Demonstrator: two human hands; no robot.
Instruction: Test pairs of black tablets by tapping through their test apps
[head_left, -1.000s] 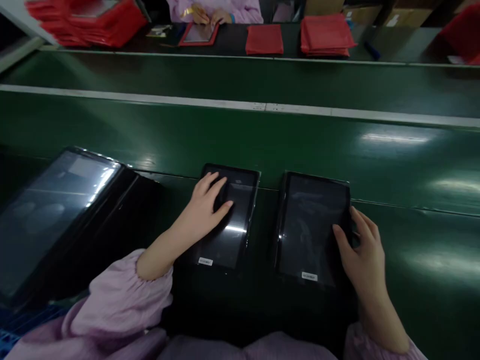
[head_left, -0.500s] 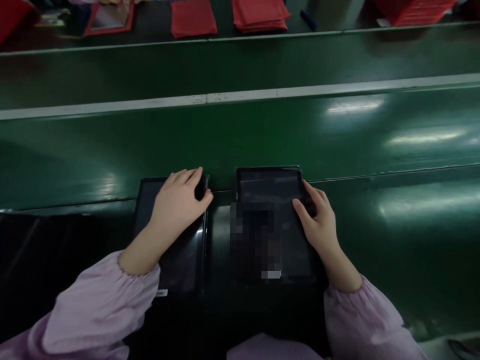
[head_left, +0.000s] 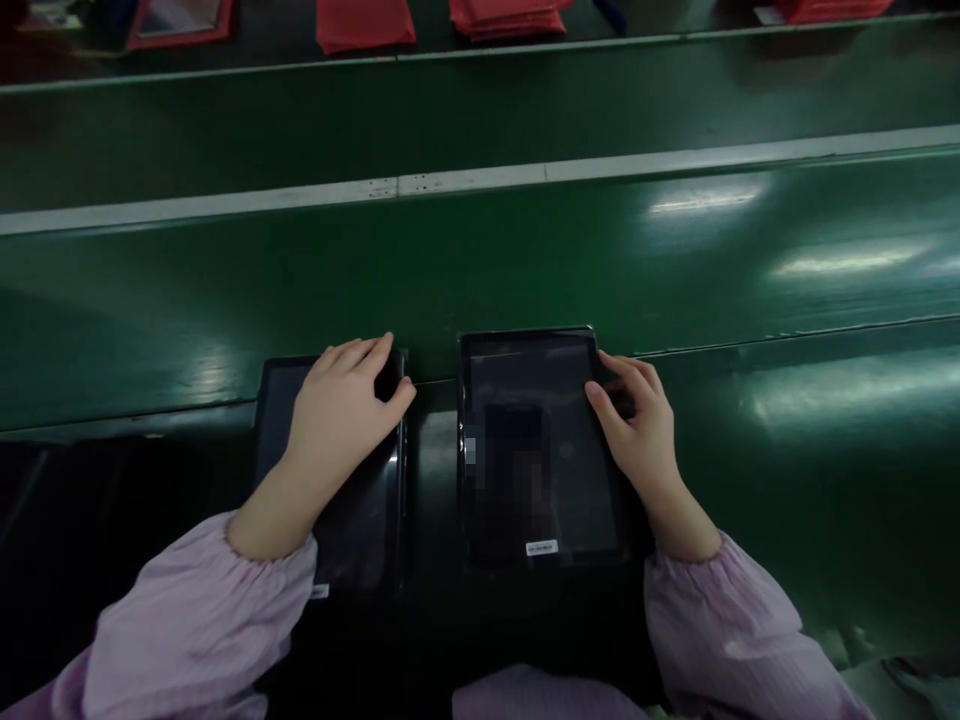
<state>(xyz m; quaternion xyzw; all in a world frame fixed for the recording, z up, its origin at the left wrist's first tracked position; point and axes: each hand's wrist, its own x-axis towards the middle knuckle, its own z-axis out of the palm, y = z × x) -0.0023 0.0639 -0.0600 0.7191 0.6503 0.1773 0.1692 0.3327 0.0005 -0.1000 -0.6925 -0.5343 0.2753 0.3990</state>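
Note:
Two black tablets lie side by side at the near edge of a green conveyor belt [head_left: 480,270]. My left hand [head_left: 341,415] rests on the left tablet [head_left: 360,520], fingers curled over its top right corner. My right hand [head_left: 637,430] grips the right edge of the right tablet [head_left: 536,450], thumb on the screen and fingers round the side. Each tablet carries a small white label near its bottom edge. Both screens are dark.
A white stripe [head_left: 465,185] runs across the belt. Beyond it, red pouches [head_left: 364,22] and a red stack [head_left: 506,15] lie on a far bench, with a red-cased tablet [head_left: 180,20] at the far left. A dark surface lies at the near left [head_left: 90,540].
The view swung right, so the large black stack at left left the picture. My left hand slid up to the left tablet's top corner; my right hand moved up the right tablet's edge.

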